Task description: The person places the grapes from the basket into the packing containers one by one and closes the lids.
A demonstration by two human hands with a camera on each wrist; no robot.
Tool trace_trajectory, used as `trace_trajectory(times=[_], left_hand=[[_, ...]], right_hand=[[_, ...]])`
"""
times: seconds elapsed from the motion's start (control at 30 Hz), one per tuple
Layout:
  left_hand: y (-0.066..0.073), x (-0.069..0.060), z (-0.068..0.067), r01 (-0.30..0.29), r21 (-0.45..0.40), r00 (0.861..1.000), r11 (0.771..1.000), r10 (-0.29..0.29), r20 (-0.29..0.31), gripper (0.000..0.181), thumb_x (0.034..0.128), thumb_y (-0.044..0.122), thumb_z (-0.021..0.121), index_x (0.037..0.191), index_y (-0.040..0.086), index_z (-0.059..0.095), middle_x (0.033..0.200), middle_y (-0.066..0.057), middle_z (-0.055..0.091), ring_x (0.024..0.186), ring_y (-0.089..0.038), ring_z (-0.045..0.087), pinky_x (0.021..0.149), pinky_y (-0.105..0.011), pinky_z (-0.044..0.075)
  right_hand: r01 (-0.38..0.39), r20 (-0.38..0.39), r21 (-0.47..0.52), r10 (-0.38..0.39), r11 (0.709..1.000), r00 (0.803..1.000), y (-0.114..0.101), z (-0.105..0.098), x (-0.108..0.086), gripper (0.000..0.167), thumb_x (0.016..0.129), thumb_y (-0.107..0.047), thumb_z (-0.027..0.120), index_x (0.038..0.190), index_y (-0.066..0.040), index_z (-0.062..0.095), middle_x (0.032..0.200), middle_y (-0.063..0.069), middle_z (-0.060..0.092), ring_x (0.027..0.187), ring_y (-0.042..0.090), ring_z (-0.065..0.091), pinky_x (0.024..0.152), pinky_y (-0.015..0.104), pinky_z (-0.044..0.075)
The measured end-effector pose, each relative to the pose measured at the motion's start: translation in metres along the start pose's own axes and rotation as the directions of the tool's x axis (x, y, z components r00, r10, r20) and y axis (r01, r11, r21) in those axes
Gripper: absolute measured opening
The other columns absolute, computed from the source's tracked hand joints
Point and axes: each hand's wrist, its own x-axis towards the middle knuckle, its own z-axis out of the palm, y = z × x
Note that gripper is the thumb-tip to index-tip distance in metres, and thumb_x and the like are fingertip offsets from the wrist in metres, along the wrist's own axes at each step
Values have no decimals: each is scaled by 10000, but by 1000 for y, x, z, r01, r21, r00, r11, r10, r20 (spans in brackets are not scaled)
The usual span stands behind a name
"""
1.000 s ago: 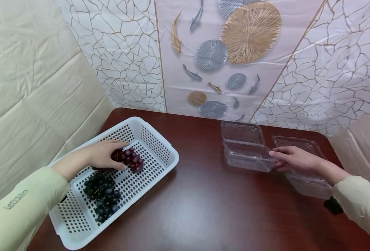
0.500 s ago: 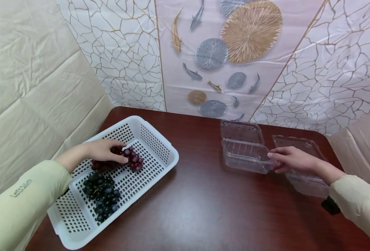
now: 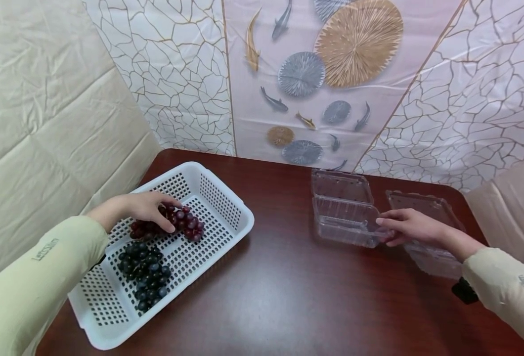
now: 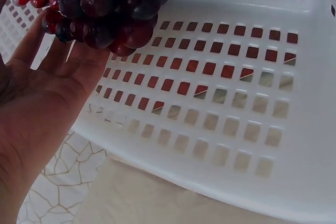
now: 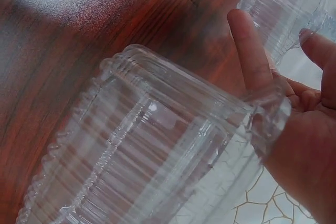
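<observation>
In the head view, my left hand (image 3: 148, 206) reaches into a white perforated basket (image 3: 208, 267), its thumb and fingers around a bunch of red grapes (image 3: 192, 225). The left wrist view shows the fingers (image 4: 79, 61) against these red grapes (image 4: 100, 9). Nearer to me in the basket lies a bunch of black grapes (image 3: 148, 277). On the right, my right hand (image 3: 411, 227) pinches the near right corner of a clear plastic container (image 3: 344, 227) with its lid open. The right wrist view shows that container (image 5: 283, 3) only partly, by the fingertips of the right hand (image 5: 294, 87).
A second clear plastic container (image 3: 435, 257), also open, stands beneath and beyond the right forearm; its ribbed side (image 5: 157, 129) fills much of the right wrist view. The dark red wooden table (image 3: 280, 277) meets a patterned wall covering (image 3: 306, 123) at the back.
The clear container has shifted slightly left with my right hand. My left hand has drawn its fingers closer together on the red grapes, with more of the bunch showing under the palm.
</observation>
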Motion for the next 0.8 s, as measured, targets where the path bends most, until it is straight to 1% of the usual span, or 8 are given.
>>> trace_trajectory(times=[0.07, 0.17, 0.27, 0.4, 0.47, 0.57, 0.7, 0.8], left_hand=[[1, 2, 1, 10, 1, 1000, 1000, -11, 11, 815, 849, 355, 911, 1510, 24, 568, 1537, -308, 502, 1423, -501, 461, 1134, -662, 418], [3, 4, 3, 26, 11, 1000, 1000, -26, 11, 804, 826, 334, 932, 1484, 27, 587, 1511, -303, 519, 1403, -486, 479, 1134, -645, 425], [3, 7, 7, 26, 13, 1000, 1000, -26, -1, 778, 813, 310, 945, 1450, 16, 608, 1465, -289, 556, 1373, -471, 506, 1134, -632, 429], [2, 13, 13, 24, 54, 999, 998, -23, -29, 753, 801, 317, 955, 1414, 18, 634, 1403, -262, 612, 1318, -448, 556, 1112, -623, 450], [3, 14, 15, 30, 81, 999, 996, -26, -48, 732, 801, 329, 954, 1394, 25, 652, 1375, -250, 636, 1291, -439, 579, 1098, -619, 463], [4, 15, 17, 34, 94, 997, 995, -28, -71, 689, 809, 349, 945, 1358, 29, 678, 1338, -241, 660, 1265, -438, 598, 1082, -618, 474], [4, 16, 17, 43, 82, 996, 996, -36, -85, 656, 833, 392, 922, 1327, 27, 692, 1328, -240, 661, 1263, -441, 598, 1075, -620, 479], [3, 18, 17, 50, 63, 995, 997, -44, -90, 601, 856, 415, 899, 1285, 40, 706, 1316, -222, 664, 1238, -411, 609, 1062, -606, 488]], right_hand=[[-3, 5, 11, 3, 1000, 1000, 0, 1, 1, 685, 1149, -234, 515, 1524, 272, 246, 1418, 447, 535, 1084, 318, 764, 879, 457, 642], [-6, 13, 32, 6, 999, 1000, 1, 2, 1, 691, 1146, -221, 519, 1529, 273, 224, 1414, 456, 534, 1086, 317, 762, 884, 450, 642], [-6, 21, 39, 5, 999, 1000, 1, 2, 2, 703, 1146, -216, 517, 1529, 280, 199, 1408, 462, 536, 1088, 319, 760, 879, 442, 644], [-11, 28, 22, 10, 1000, 1000, 1, 3, 2, 727, 1146, -229, 520, 1533, 283, 177, 1395, 444, 561, 1089, 320, 759, 861, 440, 648], [-19, 29, 10, 19, 1000, 999, 0, 3, 2, 737, 1144, -238, 530, 1541, 273, 177, 1399, 431, 569, 1089, 312, 760, 856, 438, 649], [-17, 33, 1, 17, 1000, 999, 1, 2, 3, 728, 1146, -232, 524, 1538, 275, 180, 1400, 430, 569, 1086, 306, 761, 853, 445, 650], [-18, 36, 3, 18, 1000, 999, 1, 3, 4, 704, 1151, -208, 506, 1530, 285, 175, 1399, 439, 563, 1075, 298, 764, 846, 449, 651], [-23, 34, 11, 23, 1000, 999, 2, 4, 3, 693, 1151, -196, 504, 1528, 286, 180, 1394, 439, 566, 1073, 305, 765, 845, 455, 651]])
